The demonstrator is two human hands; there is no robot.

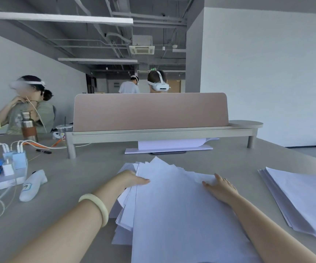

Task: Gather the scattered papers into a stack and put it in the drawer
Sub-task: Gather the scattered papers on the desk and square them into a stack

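Note:
A loose, fanned pile of white papers (176, 205) lies on the grey desk (88, 168) right in front of me. My left hand (132, 180) holds the pile's left edge, thumb on top and fingers hidden underneath. My right hand (219, 188) lies flat on the top sheets, fingers spread and straight. A second, tidier stack of papers (301, 198) sits on the desk to the right. More sheets (170, 145) lie under the raised shelf at the back. No drawer is in view.
A raised shelf with a pink divider panel (149, 111) crosses the back of the desk. At the left are chargers with cables (14, 160), a white pouch (31, 185), a black pen (44, 151) and a metal bottle (29, 126). People with headsets sit beyond.

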